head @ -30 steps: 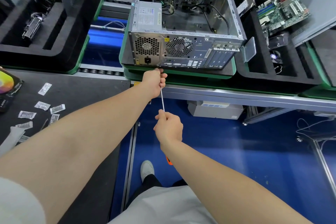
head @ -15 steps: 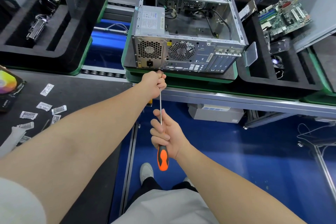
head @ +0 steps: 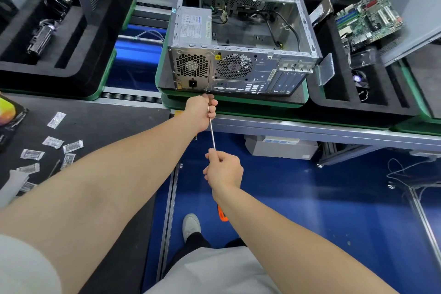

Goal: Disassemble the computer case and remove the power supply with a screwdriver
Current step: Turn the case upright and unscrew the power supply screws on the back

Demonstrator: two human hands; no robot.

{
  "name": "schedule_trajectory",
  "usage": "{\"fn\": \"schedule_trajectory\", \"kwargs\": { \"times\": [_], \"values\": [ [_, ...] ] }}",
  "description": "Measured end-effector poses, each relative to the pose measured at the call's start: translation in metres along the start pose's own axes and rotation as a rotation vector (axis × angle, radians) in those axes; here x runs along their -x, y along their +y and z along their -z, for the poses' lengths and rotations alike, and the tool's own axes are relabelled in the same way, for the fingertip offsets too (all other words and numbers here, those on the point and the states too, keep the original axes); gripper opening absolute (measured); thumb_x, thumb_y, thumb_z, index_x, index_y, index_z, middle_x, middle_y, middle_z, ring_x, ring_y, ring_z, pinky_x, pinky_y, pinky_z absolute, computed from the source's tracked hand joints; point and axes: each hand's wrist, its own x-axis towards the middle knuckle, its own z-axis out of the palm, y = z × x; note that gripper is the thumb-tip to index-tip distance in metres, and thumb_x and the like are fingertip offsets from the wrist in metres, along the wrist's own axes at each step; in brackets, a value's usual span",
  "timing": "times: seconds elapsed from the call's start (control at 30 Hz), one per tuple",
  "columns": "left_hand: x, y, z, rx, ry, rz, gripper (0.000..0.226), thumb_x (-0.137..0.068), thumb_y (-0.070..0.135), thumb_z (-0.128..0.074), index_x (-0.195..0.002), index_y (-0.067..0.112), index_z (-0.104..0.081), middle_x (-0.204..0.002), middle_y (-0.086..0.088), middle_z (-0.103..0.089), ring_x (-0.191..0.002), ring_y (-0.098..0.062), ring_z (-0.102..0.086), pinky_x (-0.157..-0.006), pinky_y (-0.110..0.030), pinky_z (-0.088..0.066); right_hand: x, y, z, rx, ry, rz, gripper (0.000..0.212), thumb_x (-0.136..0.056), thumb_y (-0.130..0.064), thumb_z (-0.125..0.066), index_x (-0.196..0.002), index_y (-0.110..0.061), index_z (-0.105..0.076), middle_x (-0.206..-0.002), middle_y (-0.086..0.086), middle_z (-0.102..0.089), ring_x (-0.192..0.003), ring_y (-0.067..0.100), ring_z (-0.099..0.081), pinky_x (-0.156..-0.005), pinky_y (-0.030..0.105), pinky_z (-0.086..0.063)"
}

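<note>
Left hand [head: 201, 112]: fingers curled round the shaft of the screwdriver [head: 212, 132] just short of its tip, steadying it against the near face of the case.
Right hand [head: 224, 172]: closed round the front of the handle; only the orange butt shows past the wrist.
Power supply [head: 194, 28]: seated in the near left corner of the computer case [head: 257, 71], vent and socket facing near. The tip meets its lower right corner, probably at a screw, though the fingers hide the head.
Case: lies open side up on a green tray [head: 238, 102].
Risk, slip: the shaft is long and is driven from far back. If it is not square to the screw, the tip could cam out, round the head or skid right onto the port panel.
Risk, lost screw: the tip works just above the tray's near edge, so a freed screw could drop to the blue floor [head: 310, 210].
Risk, cables: black leads lie inside beside the supply; whether they are unplugged cannot be told.
Room: open air on the near side for both arms. A foam tray with a motherboard [head: 367, 19] stands close on the right.
</note>
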Motion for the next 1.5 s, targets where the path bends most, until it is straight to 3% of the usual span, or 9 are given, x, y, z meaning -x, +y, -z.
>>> {"fn": "schedule_trajectory", "kwargs": {
  "times": [0.1,0.3,0.5,0.77,1.03,1.13,1.23,1.4,1.5],
  "values": [
    [-0.002,-0.001,0.001,0.038,0.019,0.023,0.035,-0.111,0.021,-0.033,-0.089,0.011,-0.057,-0.067,0.0,-0.046,-0.039,-0.007,-0.028,-0.039,-0.021,-0.02,0.002,0.003,0.002,-0.061,-0.104,0.026,0.028,-0.107,-0.046,-0.059,-0.09,-0.032,-0.076,-0.062,0.0,-0.073,-0.054,0.014,-0.067,-0.056,0.035,-0.061],
    [-0.005,0.007,0.01,0.174,-0.05,0.137,0.035,-0.111,0.016,-0.028,-0.09,0.011,-0.055,-0.048,0.002,-0.042,-0.033,-0.009,-0.021,-0.032,-0.022,-0.018,-0.003,0.004,0.024,-0.663,-0.763,-0.223,0.042,-0.109,-0.053,-0.052,-0.108,-0.016,-0.07,-0.075,0.007,-0.059,-0.06,0.017,-0.054,-0.05,0.028,-0.044],
    [-0.006,0.009,0.011,0.255,-0.07,0.199,0.037,-0.111,0.021,-0.028,-0.087,0.012,-0.055,-0.055,0.003,-0.04,-0.038,-0.01,-0.018,-0.032,-0.023,-0.017,-0.006,0.012,0.029,-0.888,-1.018,-0.336,0.034,-0.112,-0.048,-0.047,-0.104,-0.02,-0.065,-0.054,-0.004,-0.04,-0.039,0.008,-0.034,-0.037,0.022,-0.034],
    [-0.012,-0.001,0.011,0.144,-0.068,0.076,0.038,-0.111,0.016,-0.024,-0.089,0.013,-0.056,-0.065,0.0,-0.045,-0.038,-0.008,-0.026,-0.037,-0.022,-0.021,0.003,0.005,0.013,-0.225,-0.357,-0.076,0.034,-0.113,-0.035,-0.042,-0.101,-0.016,-0.068,-0.059,0.001,-0.039,-0.05,0.016,-0.031,-0.048,0.03,-0.031],
    [-0.014,-0.01,-0.002,-0.006,0.038,-0.048,0.024,-0.11,0.021,-0.039,-0.092,0.012,-0.05,-0.068,-0.003,-0.05,-0.048,-0.01,-0.032,-0.041,-0.021,-0.022,-0.001,0.007,-0.003,-0.187,-0.015,-0.062,0.026,-0.107,-0.037,-0.06,-0.085,-0.041,-0.073,-0.071,-0.006,-0.056,-0.061,0.013,-0.041,-0.044,0.02,-0.036],
    [-0.017,-0.008,-0.001,-0.028,0.075,-0.049,0.023,-0.107,0.012,-0.04,-0.087,0.01,-0.05,-0.069,-0.003,-0.049,-0.046,-0.01,-0.028,-0.039,-0.022,-0.019,0.003,0.005,-0.003,-0.268,-0.174,-0.103,0.023,-0.108,-0.041,-0.058,-0.096,-0.038,-0.078,-0.067,-0.002,-0.054,-0.063,0.016,-0.044,-0.055,0.027,-0.044],
    [-0.019,-0.004,0.005,-0.014,0.058,-0.006,0.028,-0.107,0.011,-0.037,-0.083,0.01,-0.052,-0.069,-0.002,-0.047,-0.039,-0.008,-0.024,-0.035,-0.021,-0.017,0.0,0.01,0.009,-0.401,-0.53,-0.113,0.032,-0.114,-0.031,-0.045,-0.123,-0.021,-0.074,-0.076,0.007,-0.064,-0.063,0.016,-0.056,-0.064,0.031,-0.053],
    [-0.02,0.002,0.011,-0.02,0.009,0.026,0.026,-0.109,0.014,-0.039,-0.088,0.009,-0.054,-0.066,-0.001,-0.047,-0.034,-0.007,-0.022,-0.033,-0.021,-0.017,-0.018,0.016,0.034,-0.454,-1.047,-0.192,0.044,-0.107,-0.005,-0.057,-0.149,-0.016,-0.057,-0.13,0.021,-0.071,-0.119,0.036,-0.069,-0.106,0.052,-0.055],
    [-0.02,0.001,0.012,0.002,-0.001,0.028,0.026,-0.109,0.015,-0.04,-0.09,0.009,-0.055,-0.067,-0.001,-0.048,-0.034,-0.006,-0.023,-0.033,-0.021,-0.019,-0.032,0.011,0.04,-0.314,-1.17,-0.135,0.051,-0.106,0.007,-0.05,-0.152,-0.015,-0.049,-0.14,0.026,-0.065,-0.129,0.045,-0.064,-0.107,0.055,-0.054]
  ]
}}
